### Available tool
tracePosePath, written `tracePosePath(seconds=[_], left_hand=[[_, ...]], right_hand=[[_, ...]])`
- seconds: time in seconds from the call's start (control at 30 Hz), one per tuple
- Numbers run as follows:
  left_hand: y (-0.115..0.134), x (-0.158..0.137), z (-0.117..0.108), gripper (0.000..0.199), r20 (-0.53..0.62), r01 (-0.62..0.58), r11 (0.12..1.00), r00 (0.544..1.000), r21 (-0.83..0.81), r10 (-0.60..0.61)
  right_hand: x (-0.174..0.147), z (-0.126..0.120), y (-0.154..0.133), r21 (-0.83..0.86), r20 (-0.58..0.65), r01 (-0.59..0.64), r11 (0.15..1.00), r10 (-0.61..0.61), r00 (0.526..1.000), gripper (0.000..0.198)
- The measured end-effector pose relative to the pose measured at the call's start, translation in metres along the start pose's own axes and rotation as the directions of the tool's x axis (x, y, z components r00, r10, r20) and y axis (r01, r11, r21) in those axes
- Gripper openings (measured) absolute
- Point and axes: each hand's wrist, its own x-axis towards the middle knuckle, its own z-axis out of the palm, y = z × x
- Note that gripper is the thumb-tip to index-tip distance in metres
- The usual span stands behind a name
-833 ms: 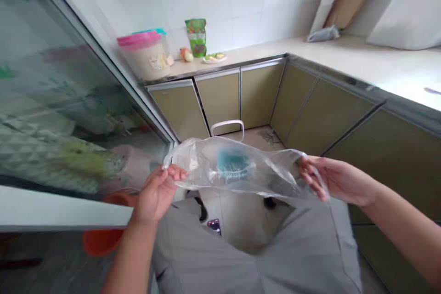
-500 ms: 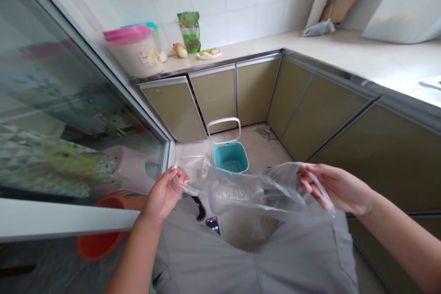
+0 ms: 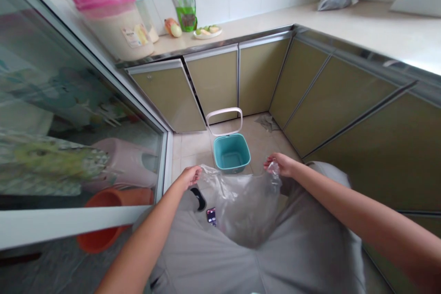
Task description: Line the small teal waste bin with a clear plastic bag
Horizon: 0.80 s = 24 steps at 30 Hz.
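Clear plastic bag (image 3: 246, 206) hangs between the left hand (image 3: 190, 177) and right hand (image 3: 279, 164), set apart, each pinching an upper corner, apparently to spread its edge. Teal bin (image 3: 230, 146) stands toward the floor's (image 3: 190, 145) far corner, pale ring (image 3: 224, 110) raised, presumably freeing its mouth.

Teal bin (image 3: 231, 147); colourless bag (image 3: 246, 206); grey trousers (image 3: 213, 262).

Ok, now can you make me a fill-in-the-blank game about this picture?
1. The left hand and right hand hold a thin, clear plastic ____.
2. The square teal plastic bucket stands on the tiled ____.
3. The large see-through plastic tub with a white label has a ____ lid.
4. The tall printed pouch on the pale counter is mostly ____.

Missing words: bag; floor; pink; green.
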Motion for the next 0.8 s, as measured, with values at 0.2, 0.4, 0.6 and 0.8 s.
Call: tracePosePath(seconds=[0.2, 0.4, 0.6, 0.8], left_hand=[[0.002, 0.054, 0.012, 0.018, -0.017, -0.003, 0.956, 1.0, 0.293, 0.008], [-0.01, 0.086, 0.012, 0.02, -0.032, 0.01, 0.966, 0.999, 0.26, -0.002], [-0.017, 0.103, 0.011, 0.023, -0.042, -0.021, 0.988, 0.999, 0.154, 0.028], [-0.013, 0.11, 0.018, 0.036, 0.023, -0.064, 0.996, 0.998, 0.055, 0.063]], right_hand=[[0.051, 0.008, -0.011, -0.196, -0.214, 0.021, 0.98, -0.063, 0.975, 0.004], [0.084, 0.01, -0.006, -0.339, -0.251, 0.089, 0.937, -0.181, 0.951, 0.011], [0.099, 0.005, -0.002, -0.39, -0.234, 0.208, 0.897, -0.315, 0.92, 0.012], [0.109, -0.003, -0.002, -0.588, -0.271, 0.176, 0.789, -0.397, 0.877, 0.012]])
